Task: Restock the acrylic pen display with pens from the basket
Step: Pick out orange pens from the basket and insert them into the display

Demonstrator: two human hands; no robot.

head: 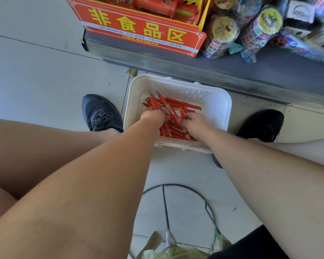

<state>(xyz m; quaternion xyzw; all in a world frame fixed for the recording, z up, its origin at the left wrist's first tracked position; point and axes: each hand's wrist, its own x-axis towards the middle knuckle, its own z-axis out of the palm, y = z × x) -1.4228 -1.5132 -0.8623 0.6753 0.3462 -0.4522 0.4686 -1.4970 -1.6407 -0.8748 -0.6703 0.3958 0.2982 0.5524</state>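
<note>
Red pens (185,106) are clutched by left hand (152,116) and right hand (195,124) in white basket (218,107); acrylic pen display unseen, restocking judged early.

We see a white, slotted plastic basket (220,101) sitting upright on the tiled floor, holding a loose, criss-crossed heap of red pens (184,105) (a few show metal tips) gathered toward its near side.
</note>
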